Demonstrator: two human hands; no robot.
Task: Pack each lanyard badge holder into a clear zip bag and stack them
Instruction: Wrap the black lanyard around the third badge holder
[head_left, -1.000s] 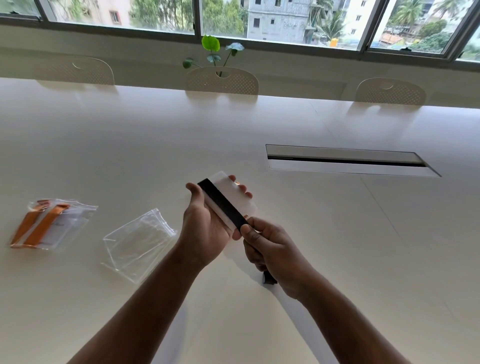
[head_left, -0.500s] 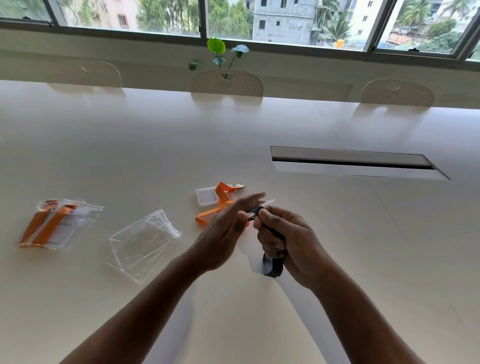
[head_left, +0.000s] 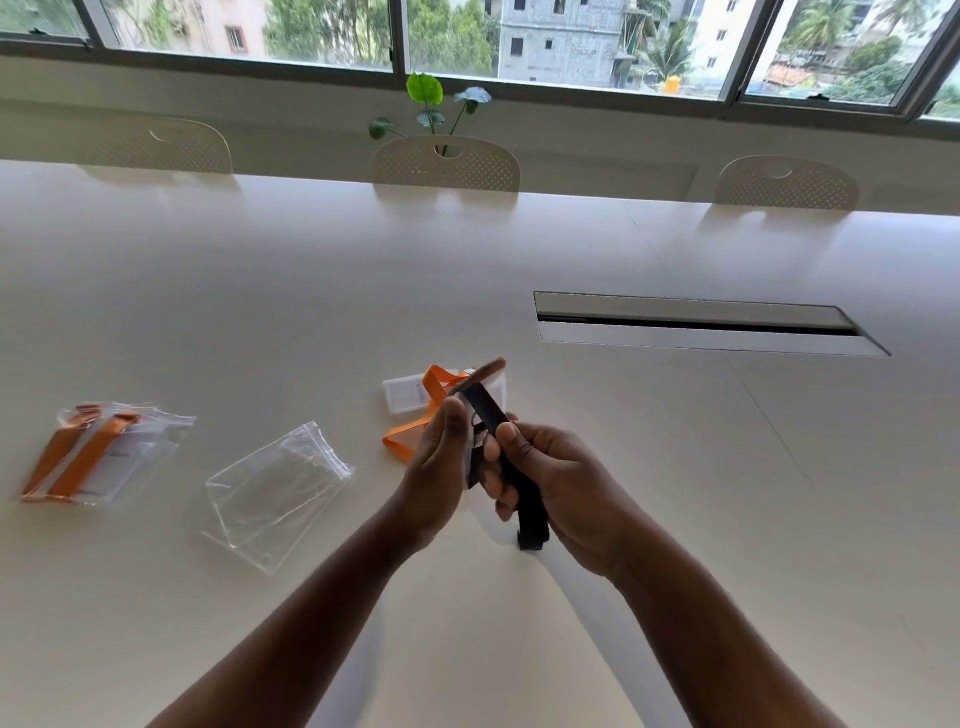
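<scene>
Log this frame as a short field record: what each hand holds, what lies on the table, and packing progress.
left hand: holds badge holder, seen edge-on
right hand: grips black lanyard, which runs up to that holder
on table: unpacked orange lanyard badge behind the hands
empty zip bags: left of the hands
packed bags: far left, orange lanyards inside
progress: black one not yet bagged

White table, zip bags, lanyards.

Long white table with cable slot, three perforated chairs opposite, daylit windows behind.
</scene>
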